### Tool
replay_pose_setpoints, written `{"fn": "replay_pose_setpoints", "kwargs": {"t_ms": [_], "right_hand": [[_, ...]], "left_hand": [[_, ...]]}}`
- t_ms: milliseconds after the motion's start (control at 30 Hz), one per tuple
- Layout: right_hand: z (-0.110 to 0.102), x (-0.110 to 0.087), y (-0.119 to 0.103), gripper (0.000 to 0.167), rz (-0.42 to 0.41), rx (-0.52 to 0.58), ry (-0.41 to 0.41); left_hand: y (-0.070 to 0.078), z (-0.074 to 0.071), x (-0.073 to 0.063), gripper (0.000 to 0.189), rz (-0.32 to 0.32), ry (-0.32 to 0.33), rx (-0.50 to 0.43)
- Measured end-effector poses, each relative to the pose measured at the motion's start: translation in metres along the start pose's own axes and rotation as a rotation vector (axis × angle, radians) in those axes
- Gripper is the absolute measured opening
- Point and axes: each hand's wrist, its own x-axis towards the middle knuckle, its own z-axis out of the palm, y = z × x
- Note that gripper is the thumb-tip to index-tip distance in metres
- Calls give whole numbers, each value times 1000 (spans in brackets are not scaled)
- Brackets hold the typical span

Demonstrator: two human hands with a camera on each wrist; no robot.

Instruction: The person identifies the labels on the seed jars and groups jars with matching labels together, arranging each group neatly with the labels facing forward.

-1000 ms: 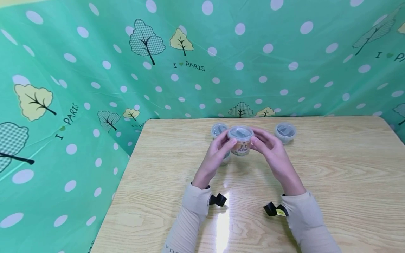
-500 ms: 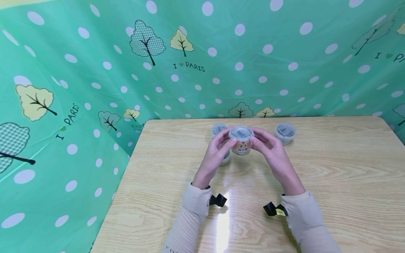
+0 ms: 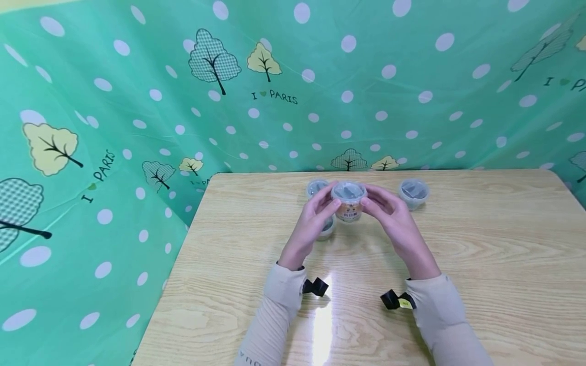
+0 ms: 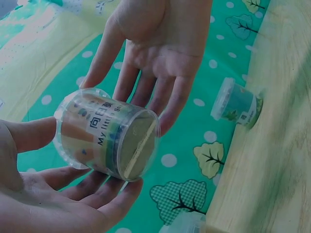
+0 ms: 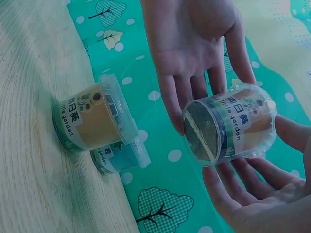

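Note:
Between both hands, above the table, I hold a clear lidded plastic cup (image 3: 349, 204) with an orange "My little garden" label. My left hand (image 3: 315, 217) grips its left side, thumb near the rim and fingers around the wall. On the other side my right hand (image 3: 394, 216) grips it the same way. The left wrist view shows the cup (image 4: 109, 136) from below, with dark contents and a pale strip across its base. In the right wrist view the cup (image 5: 229, 125) lies between the thumbs and fingers of both hands.
On the wooden table (image 3: 229, 284), two similar lidded cups stand behind and beside my left hand: a far cup (image 3: 317, 187) and a nearer cup (image 3: 326, 231), both partly hidden. Another lidded cup (image 3: 413, 193) stands beyond my right hand. A green dotted cloth (image 3: 293, 101) hangs along the back and left.
The held cup has shifted up very slightly in the head view. Both hands keep their grip on it, and the other cups stay where they were.

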Motion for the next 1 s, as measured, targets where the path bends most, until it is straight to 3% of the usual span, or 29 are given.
{"fn": "replay_pose_setpoints", "kwargs": {"t_ms": [400, 633, 1000], "right_hand": [[-6, 0, 3, 58, 18, -33, 14], [-13, -2, 11, 56, 11, -44, 0], [-31, -11, 22, 56, 47, -117, -14]], "left_hand": [[1, 7, 3, 55, -47, 8, -26], [-6, 17, 2, 54, -81, 38, -70], [-18, 34, 3, 56, -123, 31, -35]]}}
